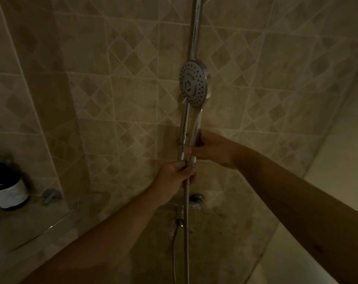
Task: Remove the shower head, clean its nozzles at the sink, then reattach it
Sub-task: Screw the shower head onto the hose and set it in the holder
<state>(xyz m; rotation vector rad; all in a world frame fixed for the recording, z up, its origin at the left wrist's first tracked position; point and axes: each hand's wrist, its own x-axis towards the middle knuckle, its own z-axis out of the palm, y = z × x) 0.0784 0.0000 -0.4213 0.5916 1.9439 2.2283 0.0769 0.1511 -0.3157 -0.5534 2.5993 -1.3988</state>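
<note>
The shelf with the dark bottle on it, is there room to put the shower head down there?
Yes. The corner shelf looks bare between the dark bottle and its curved rail, toward the tiled wall. Its left end is crowded by the bottle. Around the shower head, both hands, left and right, fill the space.

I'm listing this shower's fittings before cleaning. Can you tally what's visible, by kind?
Shower head: 1
Metal hose: 1
Riser rail: 1
Mixer tap: 1
Dark bottle: 1
Hands: 2, left hand and right hand
Total: 7
</note>
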